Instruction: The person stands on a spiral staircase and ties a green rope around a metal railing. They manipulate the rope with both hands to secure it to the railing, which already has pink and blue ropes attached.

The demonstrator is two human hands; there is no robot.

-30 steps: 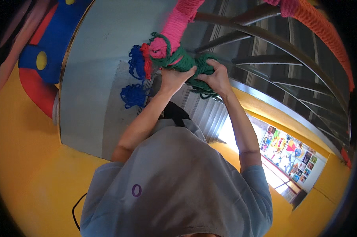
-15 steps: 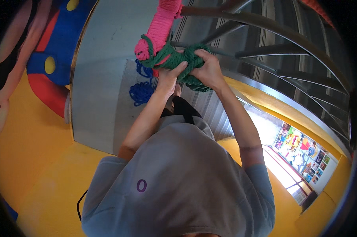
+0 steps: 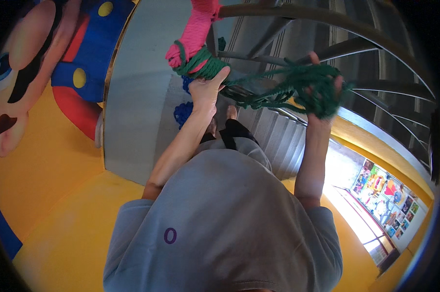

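Observation:
Pink rope (image 3: 196, 31) is wound tightly around a rail at the top, left of the middle. Below its end, green rope (image 3: 207, 67) is wrapped in close turns. My left hand (image 3: 205, 92) is closed around the underside of these turns, its thumb lying along them. Out to the right, my right hand (image 3: 323, 97) grips a loose bundle of the same rope (image 3: 322, 85), which covers most of the palm and fingers. Several slack strands run between both hands. The bundle is somewhat smeared by motion.
Dark metal railing bars (image 3: 327, 17) curve from the top toward the right. Ribbed steps (image 3: 278, 138) lie below. Blue rope (image 3: 183, 114) hangs or lies beside my left forearm. A yellow wall with a painted cartoon figure (image 3: 78, 78) stands left; a picture board (image 3: 388, 199) is at right.
My right hand has swung right, away from the rail, carrying the green bundle and drawing strands out. My left hand stays at the wrapped turns. The view has shifted slightly.

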